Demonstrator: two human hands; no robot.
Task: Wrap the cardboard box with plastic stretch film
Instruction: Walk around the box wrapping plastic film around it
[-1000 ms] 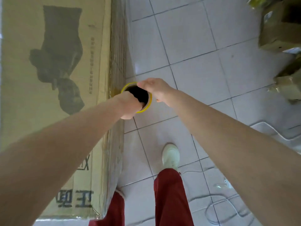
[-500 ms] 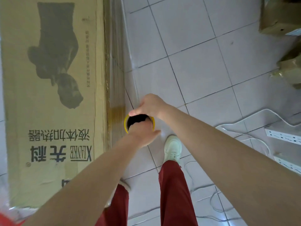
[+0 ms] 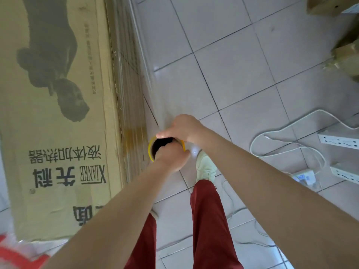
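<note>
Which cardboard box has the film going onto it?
The big printed box at left beside both hands; film sheens down its side. The plain boxes at far right stand apart, untouched.

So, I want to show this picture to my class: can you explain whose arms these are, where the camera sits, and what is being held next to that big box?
There is no machine here. The camera is worn on a person's head and looks down, so you see their own arms, red trousers and a white shoe on the tiled floor. Both hands hold a roll of clear stretch film, seen end-on as a yellow-rimmed tube. The left hand has fingers inside the tube; the right hand grips its far rim. The roll is right beside the side of a tall cardboard box, whose side already looks shiny with film. White cables and power strips lie on the floor to the right, with more boxes beyond.
</note>
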